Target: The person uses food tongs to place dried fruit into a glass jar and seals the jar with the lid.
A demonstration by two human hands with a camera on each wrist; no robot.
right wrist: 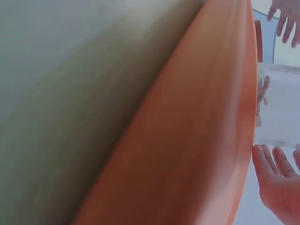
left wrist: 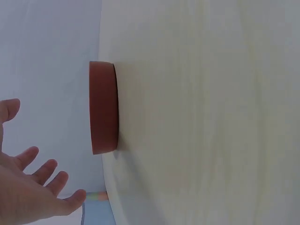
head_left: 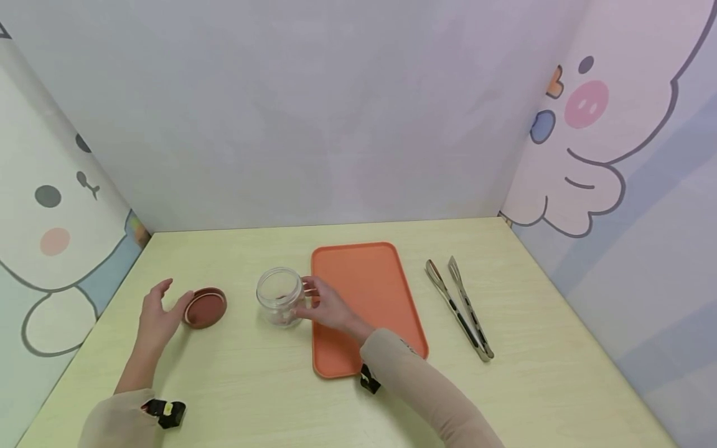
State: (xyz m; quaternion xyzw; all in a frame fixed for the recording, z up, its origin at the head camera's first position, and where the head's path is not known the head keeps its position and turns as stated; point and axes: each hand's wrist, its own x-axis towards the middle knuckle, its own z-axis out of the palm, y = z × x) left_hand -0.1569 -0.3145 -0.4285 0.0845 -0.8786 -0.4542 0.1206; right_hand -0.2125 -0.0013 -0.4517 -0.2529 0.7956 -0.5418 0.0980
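Head view shows the right hand (head_left: 327, 308) against the side of a clear glass jar (head_left: 279, 297), its fingers (head_left: 310, 287) lightly curved along the glass; whether they truly clasp it or only touch it, I cannot tell. The jar stands upright and open-mouthed on the pale wood worktop (head_left: 252, 379), just left of an orange tray (head_left: 364, 280), with something small and dark at its bottom. The left hand (head_left: 157, 314) hovers with spread, relaxed fingers holding nothing, its thumb just beside a reddish-brown lid (head_left: 205, 307) that lies flat on the worktop left of the jar. In the left wrist view the lid (left wrist: 103, 114) sits apart from the open left hand (left wrist: 28, 187). The right wrist view shows the tray (right wrist: 187, 140), the jar (right wrist: 279, 105) and the right hand's fingertips (right wrist: 269, 157) near its base.

The likeliest trouble, as I judge it: the jar is smooth and light-looking, and a sideways push from the right hand could slide or tip it toward the lid, since nothing braces its far side. The lid is thin and lies flat, so a grasp from above may slip off its rim.

The worktop is light yellowish wood grain. Metal tongs (head_left: 459, 308) lie right of the tray, well apart from both hands. Pale walls with cartoon animal drawings enclose three sides.
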